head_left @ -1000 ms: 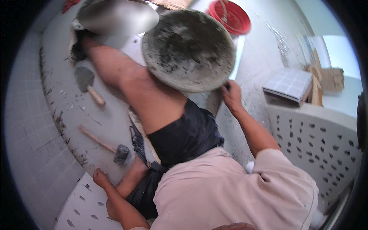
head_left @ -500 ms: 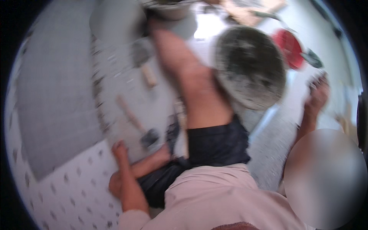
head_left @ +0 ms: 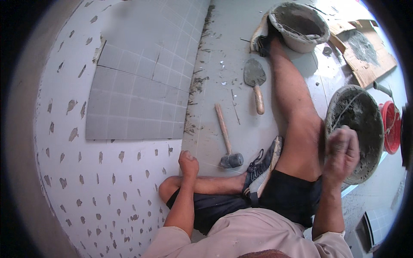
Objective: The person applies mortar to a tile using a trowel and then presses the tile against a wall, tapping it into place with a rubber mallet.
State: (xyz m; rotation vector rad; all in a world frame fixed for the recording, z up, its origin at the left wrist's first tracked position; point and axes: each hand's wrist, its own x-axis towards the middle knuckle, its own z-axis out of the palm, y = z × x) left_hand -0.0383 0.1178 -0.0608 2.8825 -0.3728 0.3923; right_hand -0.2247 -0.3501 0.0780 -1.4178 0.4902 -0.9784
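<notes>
A person sat on a grey floor, one leg folded under and the other stretched out ahead. Using the hammer (head_left: 227,144) lying on the floor as the landmark: nearest to the viewer, just on the near side of its head, the left hand (head_left: 188,163) rested on the bent knee, closed in a loose fist and holding nothing. A second earlier that hand had been planted lower, flat on the floor.

To the right of the hammer, past the thigh, the right hand (head_left: 342,151) was blurred with motion at the near rim of a round mortar pan (head_left: 359,129); its fingers looked curled, but whether they gripped the rim could not be told. Half a second before, the hand had hung clear of the pan, so it seemed the pan was now being reached for or steadied at the person's right side.

Just beyond the hammer lay a trowel (head_left: 255,79), untouched. To the hammer's left, a patch of grey tiles (head_left: 137,99) covered part of a pale, pitted surface. Farthest off, beyond the outstretched foot, stood a bucket (head_left: 299,26) of mortar, with torn cardboard (head_left: 365,53) to its right.
</notes>
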